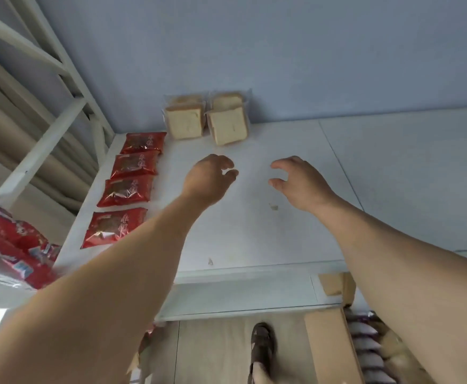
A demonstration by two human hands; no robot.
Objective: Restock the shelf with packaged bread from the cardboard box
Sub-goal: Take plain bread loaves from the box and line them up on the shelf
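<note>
shelf (282, 231) centre, right: bare | back: bread packs (207, 117) | left edge: red packets (128, 187)

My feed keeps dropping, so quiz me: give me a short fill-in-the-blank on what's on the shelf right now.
1. The bread packs stand at the ___ of the shelf.
2. A column of ___ red snack packs lies along the shelf's left edge.
3. The left hand and right hand hold ___.

Missing words: back; four; nothing
</note>
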